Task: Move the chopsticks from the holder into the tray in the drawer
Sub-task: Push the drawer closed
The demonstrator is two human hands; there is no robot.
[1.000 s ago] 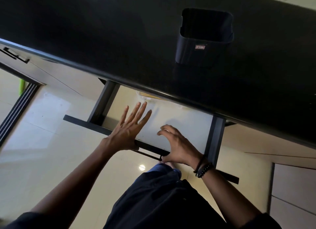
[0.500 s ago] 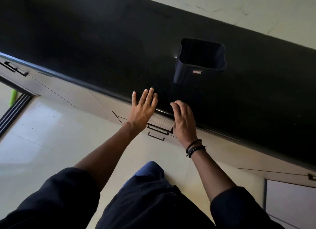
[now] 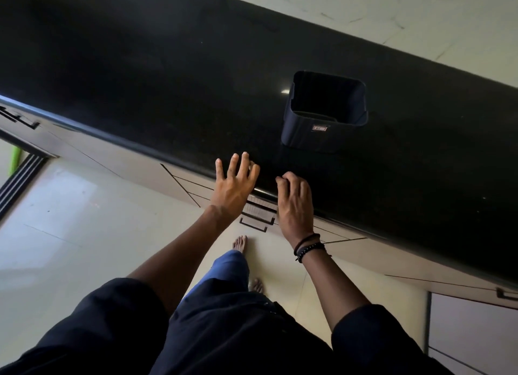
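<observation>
- The person is standing at a black countertop (image 3: pixel 168 74), with both bare hands hovering over its near edge and neither hand holding anything.
- The left hand (image 3: pixel 234 185) is spreading flat, fingers splayed and empty, its fingertips lying over the counter's near edge.
- The right hand (image 3: pixel 295 203), wearing dark bracelets (image 3: pixel 308 247) at the wrist, is curling its fingers loosely; nothing is showing between them, so it is reading as empty too.
- The dark square holder (image 3: pixel 325 114) is sitting on the countertop, far of and slightly right of the right hand, well apart from both hands. Its interior is looking dark and empty: no chopsticks are projecting above the rim.
- The chopsticks themselves are not showing anywhere in this view; whether they are lying in the tray cannot be told, since tray and drawer interior are hidden.
- The drawer front (image 3: pixel 259 212), with its bar handles, is sitting flush under the counter edge between the two wrists, so the drawer is appearing shut.
- Step in hand, as a judgement: with the holder seemingly emptied and the drawer shut, the task is looking to be at or past its closing step.
- Next move, as a judgement: little is remaining beyond drawing both hands clear of the counter; should any chopstick be lingering unseen in the holder, the drawer would be needing reopening by its handle first.
</observation>
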